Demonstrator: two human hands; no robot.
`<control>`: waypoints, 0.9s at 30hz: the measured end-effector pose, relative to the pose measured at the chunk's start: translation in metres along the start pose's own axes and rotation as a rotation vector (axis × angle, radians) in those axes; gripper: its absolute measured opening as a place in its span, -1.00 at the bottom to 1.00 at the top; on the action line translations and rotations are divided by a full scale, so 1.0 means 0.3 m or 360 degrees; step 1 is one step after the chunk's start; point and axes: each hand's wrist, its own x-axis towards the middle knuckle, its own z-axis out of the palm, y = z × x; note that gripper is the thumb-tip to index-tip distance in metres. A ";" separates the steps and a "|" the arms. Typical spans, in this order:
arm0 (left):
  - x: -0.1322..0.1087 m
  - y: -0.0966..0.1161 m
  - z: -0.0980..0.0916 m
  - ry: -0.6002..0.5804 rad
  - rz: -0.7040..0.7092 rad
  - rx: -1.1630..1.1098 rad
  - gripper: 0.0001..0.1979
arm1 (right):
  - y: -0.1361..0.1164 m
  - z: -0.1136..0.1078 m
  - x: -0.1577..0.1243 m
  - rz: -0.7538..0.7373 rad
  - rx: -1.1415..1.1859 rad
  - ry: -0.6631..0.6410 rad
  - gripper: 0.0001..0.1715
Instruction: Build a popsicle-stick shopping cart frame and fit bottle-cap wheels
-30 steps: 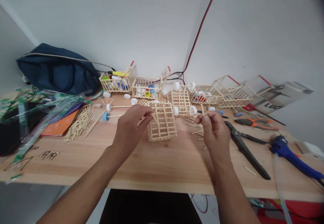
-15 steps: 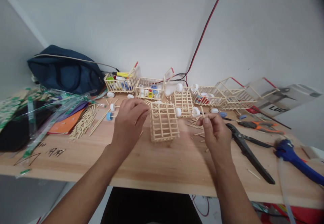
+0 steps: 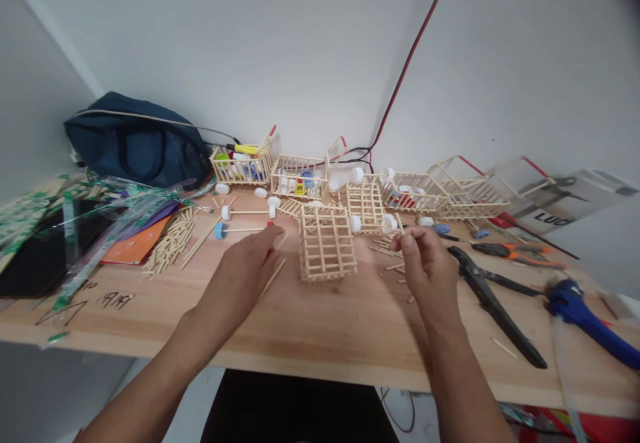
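A small cage built of thin wooden sticks (image 3: 326,241) stands on the wooden table (image 3: 320,336) between my hands. My left hand (image 3: 245,273) lies low on the table to the cage's left, fingers over a loose stick (image 3: 274,275), not touching the cage. My right hand (image 3: 425,266) is raised to the right of the cage and pinches a short wooden stick (image 3: 400,223) between thumb and fingers.
Several stick baskets (image 3: 300,176) with bottle caps line the wall. Axle sticks with cap wheels (image 3: 240,229) and a stick pile (image 3: 170,246) lie left, by plastic bags and a dark bag (image 3: 135,143). Black cutters (image 3: 493,303), orange pliers (image 3: 515,249) and a blue tool (image 3: 590,319) lie right.
My left hand has let go of the cage's left side and dropped toward me onto the table. The right hand stays put with its stick. The view shifted slightly.
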 end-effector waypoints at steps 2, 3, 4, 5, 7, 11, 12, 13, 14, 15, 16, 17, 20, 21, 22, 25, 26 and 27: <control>-0.034 -0.006 0.011 -0.0137 -0.0121 0.0001 -0.77 | 0.001 -0.001 0.000 -0.0002 -0.0003 -0.0004 -0.73; -0.049 -0.007 0.018 -0.0190 -0.0178 0.0012 -0.78 | 0.002 -0.001 -0.001 -0.0003 -0.0002 -0.0006 -0.73; -0.061 -0.006 0.026 -0.0234 -0.0222 0.0024 -0.79 | 0.003 -0.002 -0.001 -0.0004 -0.0002 -0.0008 -0.73; -0.071 -0.005 0.034 -0.0270 -0.0244 0.0036 -0.81 | 0.004 -0.002 -0.001 -0.0002 -0.0004 -0.0012 -0.73; -0.083 -0.003 0.049 -0.0327 -0.0241 0.0067 -0.85 | 0.006 -0.002 -0.001 0.0007 -0.0002 -0.0015 -0.73; -0.087 0.001 0.062 -0.0346 -0.0205 0.0167 -0.83 | 0.006 -0.001 -0.002 0.0004 0.0005 -0.0024 -0.73; -0.086 0.002 0.062 -0.0342 -0.0210 0.0201 -0.81 | 0.006 -0.001 -0.002 0.0001 0.0004 -0.0023 -0.72; -0.085 0.002 0.060 -0.0338 -0.0215 0.0237 -0.80 | 0.005 -0.001 -0.002 -0.0002 0.0003 -0.0025 -0.72; -0.084 0.002 0.058 -0.0337 -0.0221 0.0280 -0.80 | 0.005 -0.001 -0.002 -0.0002 0.0002 -0.0026 -0.72; -0.082 0.001 0.057 -0.0339 -0.0228 0.0328 -0.80 | 0.004 0.000 -0.003 0.0001 0.0001 -0.0028 -0.72; -0.080 -0.001 0.056 -0.0338 -0.0224 0.0376 -0.80 | 0.003 0.000 -0.003 0.0003 -0.0004 -0.0030 -0.72; -0.077 -0.003 0.056 -0.0328 -0.0213 0.0424 -0.81 | 0.002 0.000 -0.003 0.0000 -0.0011 -0.0029 -0.72; -0.065 -0.010 0.057 -0.0279 -0.0143 0.0557 -0.83 | 0.001 0.001 -0.002 -0.0029 -0.0023 -0.0027 -0.72; -0.061 -0.012 0.057 -0.0274 -0.0123 0.0591 -0.83 | 0.001 0.002 -0.002 -0.0038 -0.0020 -0.0031 -0.72; -0.057 -0.013 0.057 -0.0274 -0.0113 0.0619 -0.82 | 0.002 0.003 -0.001 -0.0044 -0.0016 -0.0035 -0.72; -0.050 -0.018 0.055 -0.0293 -0.0112 0.0658 -0.82 | 0.006 0.003 -0.001 -0.0046 -0.0019 -0.0038 -0.73; -0.049 -0.019 0.054 -0.0288 -0.0112 0.0658 -0.83 | 0.006 0.003 -0.001 -0.0041 -0.0015 -0.0038 -0.73; -0.048 -0.021 0.054 -0.0282 -0.0110 0.0657 -0.83 | 0.007 0.003 -0.001 -0.0033 -0.0005 -0.0034 -0.73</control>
